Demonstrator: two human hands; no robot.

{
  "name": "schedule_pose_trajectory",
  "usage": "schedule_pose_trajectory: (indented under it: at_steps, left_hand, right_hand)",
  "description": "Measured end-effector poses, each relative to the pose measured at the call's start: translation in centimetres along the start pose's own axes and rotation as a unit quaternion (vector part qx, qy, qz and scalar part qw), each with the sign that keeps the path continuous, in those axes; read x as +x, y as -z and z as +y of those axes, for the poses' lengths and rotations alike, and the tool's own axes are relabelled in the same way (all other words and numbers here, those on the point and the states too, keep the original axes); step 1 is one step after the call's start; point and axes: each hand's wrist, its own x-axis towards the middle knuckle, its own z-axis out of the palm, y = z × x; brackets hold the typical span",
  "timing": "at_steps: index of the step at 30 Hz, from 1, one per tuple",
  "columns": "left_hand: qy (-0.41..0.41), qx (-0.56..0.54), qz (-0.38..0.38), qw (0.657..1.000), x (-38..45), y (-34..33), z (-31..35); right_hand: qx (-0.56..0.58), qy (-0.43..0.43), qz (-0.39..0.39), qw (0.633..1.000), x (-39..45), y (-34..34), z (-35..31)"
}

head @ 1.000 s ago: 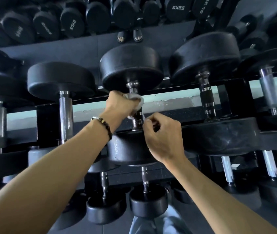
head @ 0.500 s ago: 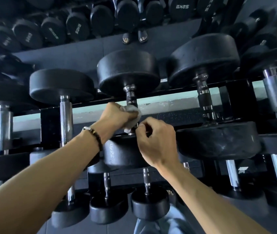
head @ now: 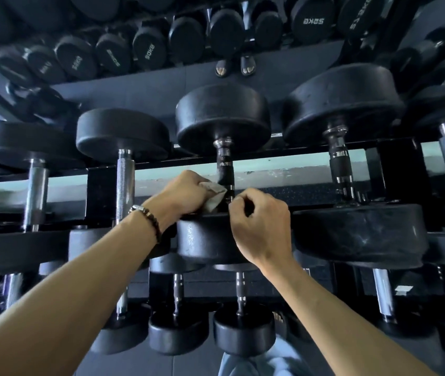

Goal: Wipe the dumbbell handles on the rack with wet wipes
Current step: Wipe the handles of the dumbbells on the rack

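Dumbbell handle (head: 224,169), knurled steel on the rack's middle tier: head view shows our left hand (head: 182,192) pressing the soft wet wipe (head: 214,195) around its lower end; right hand (head: 260,226) curls, seemingly pinching it. Too heavy to shift.

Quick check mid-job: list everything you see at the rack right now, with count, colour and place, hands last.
Centre dumbbell: one, black heads, dark handle, middle row, being wiped.
Neighbouring dumbbells: several, black heads, silver handles, either side, e.g. left and right.
Lower dumbbells: several, black, bottom row.
Mirrored dumbbells: a row, black, top of view.
Rack: one, black frame.
Wet wipe: one, whitish, against the handle's lower part.
Bracelet: one, dark beads, left wrist.
Left hand: holds the wipe.
Right hand: fingers curled at the handle's base; what its grip holds is hidden.
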Motion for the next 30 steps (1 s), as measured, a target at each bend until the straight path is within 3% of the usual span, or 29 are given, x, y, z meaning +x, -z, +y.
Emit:
schedule_pose_trajectory:
  at_steps: [2,7,11,14,18,22,27,30]
  left_hand:
    - [-0.020,-0.018,0.030,0.999,-0.9,0.4,-0.3]
    - [-0.049,-0.223,0.143,0.963,-6.0,1.9,-0.9]
    - [-0.050,-0.263,0.169,0.949,-10.0,3.2,-2.0]
    - [-0.051,-0.325,0.151,0.932,-11.9,3.6,-2.8]
    - [-0.032,-0.416,0.105,0.903,-13.2,5.0,-4.7]
    - [-0.040,-0.503,-0.001,0.864,-13.9,7.3,-6.9]
    - [-0.018,-0.490,0.015,0.871,-12.9,10.4,-10.0]
    - [-0.023,-0.508,-0.018,0.861,-11.9,12.8,-11.9]
  right_hand:
    - [0.000,0.002,0.006,1.000,0.0,0.0,0.0]
    - [0.005,-0.008,-0.011,1.000,-0.1,0.4,-0.9]
    - [0.005,0.043,-0.115,0.992,-0.5,0.9,-3.6]
    - [0.035,0.063,-0.236,0.969,-0.4,1.1,-6.3]
    - [0.056,0.110,-0.286,0.950,-0.1,0.0,-8.6]
    - [0.079,0.096,-0.308,0.943,-0.1,-1.3,-10.2]
    - [0.111,0.046,-0.275,0.954,-0.2,-4.9,-12.4]
    - [0.195,-0.022,-0.283,0.939,-0.9,-7.3,-14.0]
